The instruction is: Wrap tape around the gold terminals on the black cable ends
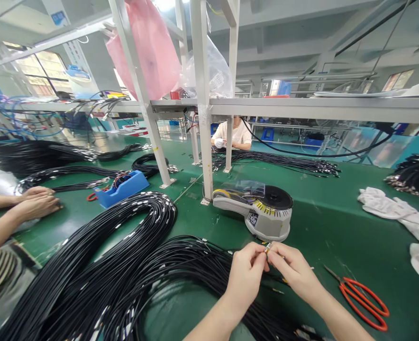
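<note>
My left hand (245,272) and my right hand (295,271) meet at the front of the green table. Thumbs and fingertips of both are pinched around a small silver connector (268,246), apparently on a cable end; its finer details are hidden by the fingers. Below and to the left, a bundle of black cables (184,258) curves under my wrists. Just beyond my hands stands a grey tape dispenser (269,218) with a round black top. Scissors with red handles (364,300) lie to the right of my right hand.
A larger looped cable bundle (124,237) spreads at left, behind it a blue tape holder (124,188). White gloves (390,203) lie at right. Shelf posts (204,142) rise from the table. A co-worker's hands (39,203) rest at far left; another person (236,135) sits opposite.
</note>
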The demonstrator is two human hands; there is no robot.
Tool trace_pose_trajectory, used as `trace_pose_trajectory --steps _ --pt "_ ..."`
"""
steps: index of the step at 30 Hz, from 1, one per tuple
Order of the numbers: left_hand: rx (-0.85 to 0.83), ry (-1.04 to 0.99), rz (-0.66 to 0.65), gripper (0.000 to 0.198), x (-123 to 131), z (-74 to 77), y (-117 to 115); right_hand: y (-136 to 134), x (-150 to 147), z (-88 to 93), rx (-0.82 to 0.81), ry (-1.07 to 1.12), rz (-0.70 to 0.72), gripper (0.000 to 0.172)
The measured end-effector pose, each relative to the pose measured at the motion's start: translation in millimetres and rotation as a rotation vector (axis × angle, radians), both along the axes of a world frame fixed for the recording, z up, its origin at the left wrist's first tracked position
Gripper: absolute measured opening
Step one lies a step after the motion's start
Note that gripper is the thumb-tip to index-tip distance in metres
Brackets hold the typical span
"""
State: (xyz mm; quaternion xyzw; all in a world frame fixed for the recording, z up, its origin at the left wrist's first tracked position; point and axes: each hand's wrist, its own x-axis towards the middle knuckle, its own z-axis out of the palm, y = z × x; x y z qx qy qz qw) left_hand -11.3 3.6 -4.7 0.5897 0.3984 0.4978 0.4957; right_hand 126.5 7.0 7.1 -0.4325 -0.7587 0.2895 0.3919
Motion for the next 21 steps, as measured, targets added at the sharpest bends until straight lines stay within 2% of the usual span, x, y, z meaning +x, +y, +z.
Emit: trace_pose_trajectory --steps 6,10,14,18,21 --pt "0.047 0.07 0.019 0.017 -0.5 2.1 -2.5 0.3 0.0 -1.8 0.008 -0.005 -0.007 0.03" --pt "-0.042 -0.018 -0.015 0.012 -2.4 3.8 -3.1 -1.8 -1.4 0.6 0.035 -0.012 -0.022 0.031" --pt "-0.145 -0.105 -0.024 0.023 -3.7 -0.1 -2.0 -3.8 -4.2 5.7 0.02 -0.039 -0.01 0.03" --pt "-0.211 -0.22 0.016 0.031 -2.6 -1.6 -1.2 -0.8 -2.1 4.7 -0.087 -0.025 -0.01 0.03" --pt "-0.25 -0.307 0.012 0.031 -4.1 4.1 -1.3 5.4 4.2 -2.1 -0.216 0.05 -0.075 0.029"
